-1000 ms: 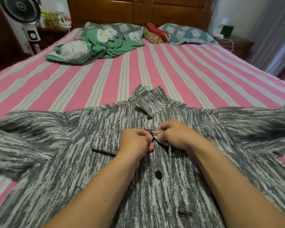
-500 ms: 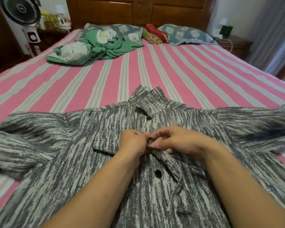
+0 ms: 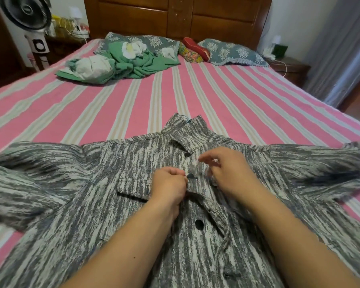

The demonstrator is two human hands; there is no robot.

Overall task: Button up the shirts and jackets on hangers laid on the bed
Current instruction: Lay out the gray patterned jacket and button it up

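The grey-and-white streaked shirt point(image 3: 133, 204) lies flat on its back on the pink striped bed point(image 3: 133, 100), sleeves spread to either side, its collar point(image 3: 187, 132) just beyond both hands and its front placket running under and between them. The left hand point(image 3: 168, 188) rests on the chest beside the pocket flap point(image 3: 133, 187), its fingers curled and pinching the placket edge right at a dark button point(image 3: 190, 176) that sits at its fingertips. The right hand point(image 3: 231, 173) hovers just right of that button, blurred, with fingers loosely spread and gripping nothing that can be made out. A fastened button point(image 3: 187, 154) shows beyond the hands under the collar; another button point(image 3: 199, 224) lies nearer the person, between the forearms, where the placket stands open. Far beyond the hands, a crumpled green cloth point(image 3: 137, 63) lies near patterned pillows point(image 3: 233, 51) by the wooden headboard point(image 3: 175, 15).
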